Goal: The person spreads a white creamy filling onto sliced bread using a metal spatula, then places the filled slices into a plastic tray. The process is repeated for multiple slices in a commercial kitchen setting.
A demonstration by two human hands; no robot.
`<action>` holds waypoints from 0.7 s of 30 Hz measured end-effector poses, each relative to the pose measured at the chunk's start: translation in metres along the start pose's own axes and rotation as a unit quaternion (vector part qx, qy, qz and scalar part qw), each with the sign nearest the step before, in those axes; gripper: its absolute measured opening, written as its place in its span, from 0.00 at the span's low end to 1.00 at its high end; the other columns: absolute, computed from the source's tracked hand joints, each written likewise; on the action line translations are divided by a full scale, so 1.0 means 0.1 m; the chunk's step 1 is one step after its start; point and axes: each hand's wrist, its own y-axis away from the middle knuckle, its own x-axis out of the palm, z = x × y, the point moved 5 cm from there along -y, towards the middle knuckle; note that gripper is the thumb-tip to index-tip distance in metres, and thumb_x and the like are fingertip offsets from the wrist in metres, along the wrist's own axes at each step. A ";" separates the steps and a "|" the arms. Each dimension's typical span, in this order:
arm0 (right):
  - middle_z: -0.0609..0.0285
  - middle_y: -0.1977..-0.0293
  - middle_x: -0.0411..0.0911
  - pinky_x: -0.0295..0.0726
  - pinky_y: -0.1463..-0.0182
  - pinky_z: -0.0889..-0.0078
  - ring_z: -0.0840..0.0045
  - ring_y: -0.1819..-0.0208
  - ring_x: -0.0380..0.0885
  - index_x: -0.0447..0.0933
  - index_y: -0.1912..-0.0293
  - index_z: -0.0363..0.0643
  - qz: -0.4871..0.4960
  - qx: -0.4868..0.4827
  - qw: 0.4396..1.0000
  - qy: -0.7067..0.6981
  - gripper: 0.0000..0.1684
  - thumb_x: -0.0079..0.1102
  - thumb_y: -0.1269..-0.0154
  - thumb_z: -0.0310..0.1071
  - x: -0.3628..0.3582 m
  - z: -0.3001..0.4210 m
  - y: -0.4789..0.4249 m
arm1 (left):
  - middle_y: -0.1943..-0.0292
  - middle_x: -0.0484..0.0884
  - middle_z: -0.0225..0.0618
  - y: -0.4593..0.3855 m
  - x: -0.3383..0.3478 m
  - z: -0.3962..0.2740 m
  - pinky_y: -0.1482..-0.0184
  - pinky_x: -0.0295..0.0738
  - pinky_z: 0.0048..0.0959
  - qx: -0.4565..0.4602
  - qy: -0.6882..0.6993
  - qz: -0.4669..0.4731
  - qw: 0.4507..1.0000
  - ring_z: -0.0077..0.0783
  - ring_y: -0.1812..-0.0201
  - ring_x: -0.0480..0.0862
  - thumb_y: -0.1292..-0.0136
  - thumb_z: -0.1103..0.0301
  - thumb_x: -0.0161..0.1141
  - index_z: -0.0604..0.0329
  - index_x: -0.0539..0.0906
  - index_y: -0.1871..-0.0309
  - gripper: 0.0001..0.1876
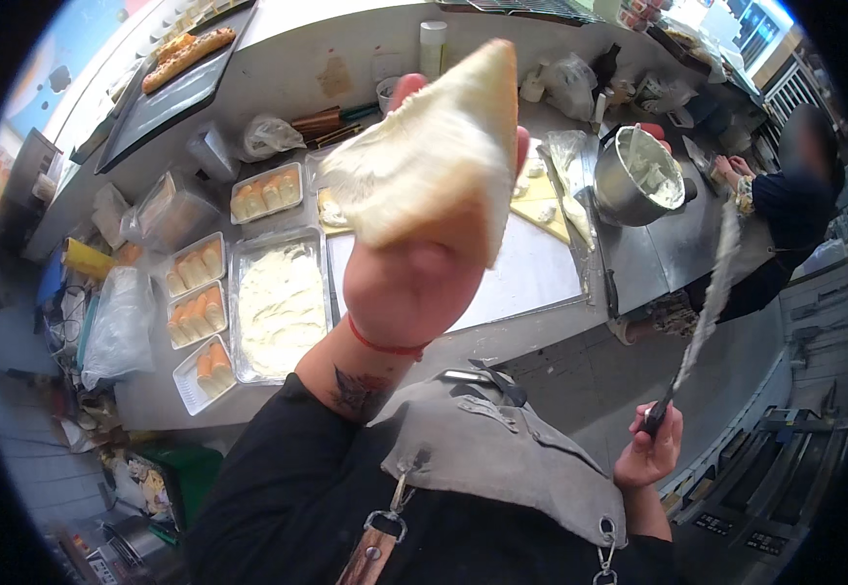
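Observation:
My left hand (420, 285) is raised over the worktable and grips a folded sheet of sponge cake or bread (431, 146), whose face is smeared with cream. Motion blurs it slightly. Low on the right, my right hand (650, 450) holds the black handle of a long spreading knife (709, 300), tilted upward, with cream coating its blade. Below the sheet, a white board or paper (526, 285) lies on the table, partly hidden by my left arm. Left of it sits a metal tray (281, 314) spread with pale cream.
White trays of cream-filled rolls (197, 314) line the table's left, beside plastic bags (120, 325). At the right stand a metal mixing bowl (636, 175) with cream and a piping bag (570, 183). A black-handled knife (611, 292) lies near the edge. Another person (782, 197) works far right.

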 end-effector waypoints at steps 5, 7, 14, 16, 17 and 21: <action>0.49 0.59 0.73 0.69 0.69 0.80 0.80 0.70 0.68 0.65 0.36 0.32 0.017 0.032 0.998 -0.046 0.29 0.53 0.31 0.38 0.07 0.10 -0.13 | 0.31 0.60 0.46 0.06 0.11 -0.10 0.35 0.69 0.42 0.184 -0.488 -0.003 0.853 0.45 0.33 0.65 0.50 0.65 0.74 0.59 0.46 0.28 0.53; 0.50 0.59 0.74 0.72 0.67 0.79 0.78 0.68 0.71 0.67 0.38 0.31 0.022 0.033 0.998 -0.049 0.27 0.54 0.32 0.35 0.12 0.14 -0.17 | 0.31 0.59 0.46 0.10 0.15 -0.08 0.35 0.69 0.43 0.166 -0.470 -0.010 0.867 0.47 0.31 0.63 0.49 0.66 0.73 0.57 0.48 0.28 0.51; 0.50 0.61 0.76 0.75 0.60 0.75 0.73 0.63 0.76 0.73 0.43 0.27 0.056 0.026 0.998 -0.005 0.22 0.55 0.34 0.30 0.21 0.23 -0.28 | 0.31 0.61 0.46 0.14 0.19 -0.06 0.30 0.62 0.41 0.224 -0.563 0.103 0.789 0.40 0.30 0.62 0.55 0.72 0.76 0.52 0.54 0.31 0.50; 0.49 0.61 0.76 0.75 0.60 0.75 0.72 0.64 0.76 0.73 0.44 0.27 0.053 0.028 0.998 -0.001 0.22 0.55 0.35 0.30 0.22 0.24 -0.26 | 0.32 0.62 0.49 0.14 0.20 -0.05 0.30 0.60 0.40 0.223 -0.559 0.101 0.792 0.40 0.31 0.64 0.53 0.71 0.75 0.55 0.55 0.32 0.47; 0.49 0.61 0.76 0.75 0.60 0.74 0.71 0.64 0.76 0.73 0.44 0.27 0.054 0.019 0.998 0.010 0.22 0.56 0.35 0.30 0.21 0.24 -0.25 | 0.33 0.64 0.51 0.15 0.19 -0.05 0.30 0.58 0.41 0.225 -0.545 0.101 0.801 0.41 0.31 0.65 0.52 0.71 0.74 0.57 0.56 0.33 0.45; 0.51 0.59 0.72 0.79 0.56 0.67 0.74 0.67 0.74 0.67 0.38 0.30 0.124 -0.043 0.988 0.076 0.25 0.52 0.33 0.28 0.25 0.29 -0.25 | 0.36 0.66 0.59 0.06 0.15 0.00 0.29 0.53 0.43 0.332 -0.466 0.143 0.808 0.46 0.33 0.68 0.45 0.70 0.69 0.67 0.58 0.34 0.38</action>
